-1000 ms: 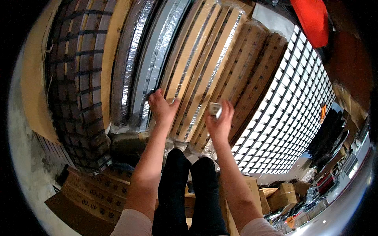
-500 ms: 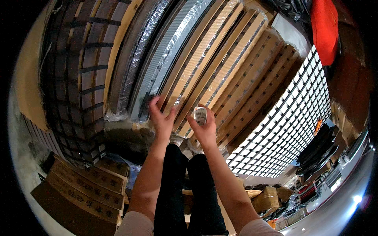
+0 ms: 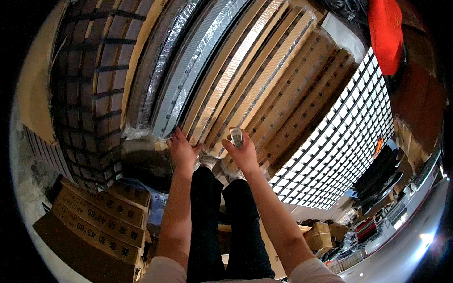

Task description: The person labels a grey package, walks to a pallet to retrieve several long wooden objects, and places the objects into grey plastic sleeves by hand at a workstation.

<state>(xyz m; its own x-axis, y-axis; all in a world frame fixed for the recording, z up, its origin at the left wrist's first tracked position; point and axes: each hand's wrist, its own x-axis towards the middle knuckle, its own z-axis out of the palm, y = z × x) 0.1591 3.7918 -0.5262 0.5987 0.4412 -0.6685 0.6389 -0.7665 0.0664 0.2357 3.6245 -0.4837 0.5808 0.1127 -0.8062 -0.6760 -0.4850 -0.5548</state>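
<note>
Left hand has moved lower, near wrapped packages.

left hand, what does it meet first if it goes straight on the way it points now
Likely the lower end of the long grey plastic-wrapped bundle, just beyond the left hand's fingertips; depth is unclear, so they may already touch.

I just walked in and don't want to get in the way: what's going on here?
A person holds a small white item in the right hand; exactly what it is can't be told. The left hand is empty, fingers spread near the lower ends of film-wrapped tan stacks and a grey stack; contact is unclear. A black-and-white grid is to the right, cartons lower left.
</note>
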